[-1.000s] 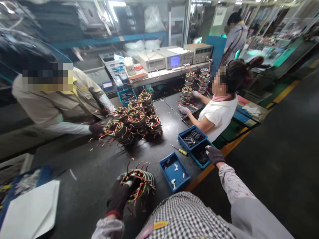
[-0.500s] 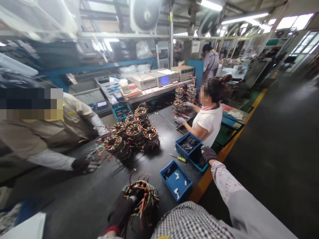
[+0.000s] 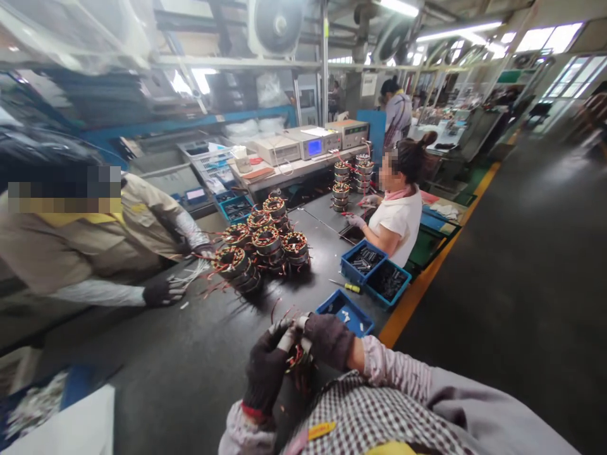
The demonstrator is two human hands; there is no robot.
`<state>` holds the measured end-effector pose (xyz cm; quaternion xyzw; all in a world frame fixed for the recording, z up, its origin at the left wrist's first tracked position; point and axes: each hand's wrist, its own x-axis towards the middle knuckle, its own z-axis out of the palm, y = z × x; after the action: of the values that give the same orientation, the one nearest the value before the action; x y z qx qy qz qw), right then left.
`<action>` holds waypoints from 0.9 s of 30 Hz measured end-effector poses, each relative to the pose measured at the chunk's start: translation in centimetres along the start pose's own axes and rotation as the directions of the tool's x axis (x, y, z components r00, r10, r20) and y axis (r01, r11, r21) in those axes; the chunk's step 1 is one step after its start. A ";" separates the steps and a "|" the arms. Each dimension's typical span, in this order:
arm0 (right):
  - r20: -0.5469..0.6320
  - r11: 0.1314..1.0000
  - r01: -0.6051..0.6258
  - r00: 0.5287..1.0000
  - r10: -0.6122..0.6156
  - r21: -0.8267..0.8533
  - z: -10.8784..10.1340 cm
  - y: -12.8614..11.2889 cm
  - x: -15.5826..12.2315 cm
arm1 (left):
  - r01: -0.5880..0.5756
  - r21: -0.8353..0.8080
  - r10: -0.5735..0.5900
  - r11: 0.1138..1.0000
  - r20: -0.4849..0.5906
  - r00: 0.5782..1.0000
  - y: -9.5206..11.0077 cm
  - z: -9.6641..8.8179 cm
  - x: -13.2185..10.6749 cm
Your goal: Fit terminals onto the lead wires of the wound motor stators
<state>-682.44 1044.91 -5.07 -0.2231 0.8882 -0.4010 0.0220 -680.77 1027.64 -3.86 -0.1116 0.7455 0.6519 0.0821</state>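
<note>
Dark-gloved left hand [image 3: 268,359] and right hand [image 3: 329,340] met, fingers curled, at the ring-shaped, red-wired metal coil [image 3: 300,361]. Whether the hands gripped anything was unclear.

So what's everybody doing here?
A person in a checked garment has their left hand and right hand together over a wire-wound ring; exactly what they grip is too small to tell. A blue tray holding white bits sits just past the right hand. Farther along the dark table stand stacked rings, with a co-worker's gloved hand near pale strands. Another co-worker's hand is near more stacks.
</note>
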 end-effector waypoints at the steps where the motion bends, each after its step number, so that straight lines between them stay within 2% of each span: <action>1: 0.011 0.997 -0.045 0.999 0.044 0.065 0.3 -0.7 -0.2 | 0.023 -0.036 -0.024 0.999 -0.019 1.000 -0.5 -0.2 -0.2; 3: 0.018 0.985 -0.069 0.998 0.067 0.161 0.5 -1.0 -0.8 | 0.052 -0.076 -0.056 0.996 -0.040 0.998 -1.8 -0.9 -0.4; 5: -0.038 0.959 -0.092 0.994 0.106 0.268 0.4 -0.3 -1.3 | 0.011 -0.092 -0.025 0.996 -0.154 0.988 -2.8 -1.7 -0.3; 7: -0.125 0.931 -0.137 0.974 0.189 0.339 0.2 1.0 -1.7 | -0.037 -0.040 0.020 0.999 -0.368 0.930 -3.3 -2.3 -0.1; 8: -0.149 0.914 -0.175 0.958 0.243 0.367 0.1 1.8 -1.9 | -0.023 0.013 0.026 1.000 -0.450 0.893 -3.4 -2.4 -0.1; 9: -0.160 0.894 -0.219 0.940 0.301 0.390 0.1 2.5 -2.2 | 0.032 0.069 0.005 0.997 -0.479 0.878 -3.4 -2.5 0.0; 10: -0.157 0.879 -0.257 0.926 0.343 0.402 0.1 3.2 -2.6 | 0.104 0.112 -0.043 0.988 -0.453 0.891 -3.4 -2.4 -0.1; 12: -0.128 0.873 -0.293 0.921 0.367 0.390 0.2 4.4 -3.5 | 0.240 0.142 -0.194 0.960 -0.279 0.941 -3.6 -1.9 -0.1; 13: -0.117 0.885 -0.284 0.930 0.348 0.369 0.3 4.9 -3.9 | 0.238 0.105 -0.214 0.966 -0.197 0.957 -3.7 -1.6 -0.1; 14: -0.117 0.900 -0.267 0.939 0.323 0.343 0.4 5.3 -4.3 | 0.228 0.076 -0.207 0.971 -0.213 0.955 -4.0 -1.2 0.0; 16: -0.133 0.918 -0.254 0.943 0.305 0.303 0.5 5.9 -4.7 | 0.271 0.057 -0.242 0.961 -0.302 0.922 -4.8 -0.6 0.6; 19: -0.151 0.920 -0.272 0.934 0.322 0.281 0.5 6.3 -4.7 | 0.321 0.074 -0.281 0.944 -0.329 0.902 -5.9 -0.5 1.5; 22: -0.128 0.929 -0.263 0.944 0.303 0.259 0.4 6.1 -4.6 | 0.323 0.093 -0.278 0.942 -0.325 0.904 -6.8 -0.8 2.0; 27: -0.062 0.915 -0.274 0.950 0.305 0.295 0.6 5.5 -5.0 | 0.253 0.028 -0.233 0.967 -0.306 0.923 -8.3 -1.0 2.4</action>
<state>-679.95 1049.78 -10.14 -0.0620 0.8448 -0.5275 0.0654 -680.83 1025.43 -12.25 -0.2983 0.7511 0.5867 0.0516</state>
